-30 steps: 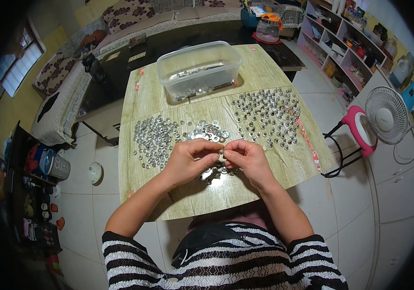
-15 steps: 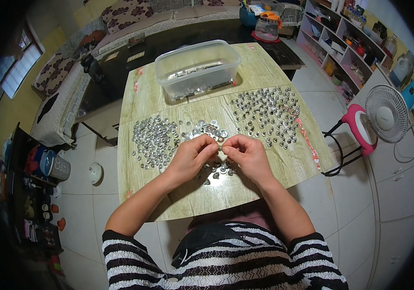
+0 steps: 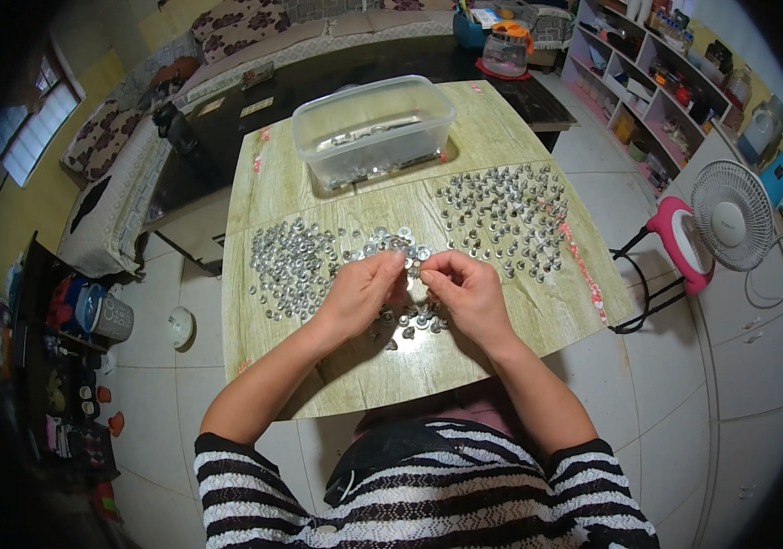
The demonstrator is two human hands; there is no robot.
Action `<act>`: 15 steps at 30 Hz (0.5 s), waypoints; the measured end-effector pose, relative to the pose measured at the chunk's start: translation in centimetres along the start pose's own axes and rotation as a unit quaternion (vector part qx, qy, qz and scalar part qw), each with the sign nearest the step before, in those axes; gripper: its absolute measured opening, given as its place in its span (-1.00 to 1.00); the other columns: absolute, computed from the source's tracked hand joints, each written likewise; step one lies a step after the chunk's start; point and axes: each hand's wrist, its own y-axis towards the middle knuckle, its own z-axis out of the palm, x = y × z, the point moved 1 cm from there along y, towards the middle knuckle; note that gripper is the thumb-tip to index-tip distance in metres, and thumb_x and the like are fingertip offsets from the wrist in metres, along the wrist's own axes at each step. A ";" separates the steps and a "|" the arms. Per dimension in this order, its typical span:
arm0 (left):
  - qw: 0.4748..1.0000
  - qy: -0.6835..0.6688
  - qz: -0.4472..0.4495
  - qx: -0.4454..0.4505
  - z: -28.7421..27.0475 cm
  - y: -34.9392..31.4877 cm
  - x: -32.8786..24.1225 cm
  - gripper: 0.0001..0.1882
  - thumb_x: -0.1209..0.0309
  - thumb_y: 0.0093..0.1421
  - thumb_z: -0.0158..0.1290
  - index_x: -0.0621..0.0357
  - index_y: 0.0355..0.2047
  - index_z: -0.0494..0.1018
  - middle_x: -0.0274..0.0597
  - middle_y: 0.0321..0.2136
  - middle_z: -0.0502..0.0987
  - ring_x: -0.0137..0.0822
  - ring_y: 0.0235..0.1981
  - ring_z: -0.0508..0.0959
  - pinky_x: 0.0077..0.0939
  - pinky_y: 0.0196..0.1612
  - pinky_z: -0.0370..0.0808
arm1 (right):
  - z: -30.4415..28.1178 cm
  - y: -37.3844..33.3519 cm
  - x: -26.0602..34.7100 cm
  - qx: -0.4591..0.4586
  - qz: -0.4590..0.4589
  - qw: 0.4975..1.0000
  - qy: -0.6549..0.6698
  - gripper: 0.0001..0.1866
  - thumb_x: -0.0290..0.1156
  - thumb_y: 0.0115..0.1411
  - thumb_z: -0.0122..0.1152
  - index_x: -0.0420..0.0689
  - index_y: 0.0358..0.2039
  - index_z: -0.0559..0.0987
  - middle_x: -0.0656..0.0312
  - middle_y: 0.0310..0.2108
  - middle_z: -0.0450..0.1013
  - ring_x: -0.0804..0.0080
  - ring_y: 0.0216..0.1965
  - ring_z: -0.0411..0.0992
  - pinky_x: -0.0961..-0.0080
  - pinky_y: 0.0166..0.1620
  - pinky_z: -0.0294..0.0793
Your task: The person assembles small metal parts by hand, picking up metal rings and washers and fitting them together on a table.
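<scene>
Apparently both hands' fingers (image 3: 398, 266) pinch tiny metal part (image 3: 414, 272), mostly hidden.

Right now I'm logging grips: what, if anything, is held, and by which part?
Both hands, left hand and right hand, pinch a small metal piece between their fingertips; which part of it cannot be told.

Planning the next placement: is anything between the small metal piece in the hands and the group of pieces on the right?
Nothing visible does. The small metal piece sits between the left hand and right hand; bare table lies before the right-side group of pieces.
</scene>
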 end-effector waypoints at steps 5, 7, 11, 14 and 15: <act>0.974 -0.223 0.052 0.003 0.5 -0.2 -1.4 -0.68 0.43 0.14 -0.07 0.28 -0.10 0.27 -0.14 -0.21 0.42 -0.40 -0.18 0.42 -0.57 -0.11 0.36 | -0.2 0.2 -0.1 -0.010 -0.005 1.000 -0.010 -0.92 -0.54 0.01 0.09 -0.28 -0.46 0.48 0.32 -0.59 0.40 0.70 -0.56 0.29 0.75 -0.50 0.29; 0.973 -0.228 0.041 0.000 0.4 -0.1 -1.2 -0.67 0.47 0.11 -0.05 0.29 -0.11 0.27 -0.13 -0.21 0.42 -0.42 -0.22 0.43 -0.61 -0.15 0.38 | -0.3 0.2 0.0 -0.016 0.006 1.000 -0.008 -0.92 -0.54 0.01 0.09 -0.27 -0.46 0.48 0.33 -0.60 0.39 0.71 -0.56 0.28 0.76 -0.51 0.28; 0.971 -0.229 -0.070 -0.001 -0.3 -0.1 -0.7 -0.65 0.52 0.06 0.00 0.30 -0.11 0.28 -0.13 -0.21 0.42 -0.43 -0.21 0.43 -0.57 -0.15 0.41 | -0.2 0.2 -0.1 -0.036 -0.002 0.999 -0.004 -0.93 -0.54 0.01 0.09 -0.27 -0.47 0.48 0.35 -0.61 0.38 0.73 -0.57 0.27 0.78 -0.52 0.27; 0.964 -0.261 0.012 -0.041 0.4 -0.2 -1.6 -0.67 0.53 0.05 0.01 0.30 -0.14 0.30 -0.17 -0.26 0.45 -0.46 -0.28 0.45 -0.61 -0.19 0.42 | -0.2 0.2 -0.1 -0.043 0.004 0.999 0.002 -0.93 -0.54 0.01 0.10 -0.26 -0.47 0.48 0.36 -0.61 0.38 0.73 -0.58 0.26 0.78 -0.52 0.26; 0.964 -0.261 0.011 -0.042 0.4 -0.1 -1.5 -0.67 0.53 0.05 0.01 0.30 -0.14 0.30 -0.17 -0.26 0.45 -0.46 -0.28 0.45 -0.61 -0.19 0.42 | -0.3 0.2 -0.1 -0.039 0.007 0.999 0.004 -0.93 -0.54 0.01 0.10 -0.26 -0.47 0.48 0.36 -0.61 0.38 0.73 -0.58 0.27 0.78 -0.52 0.26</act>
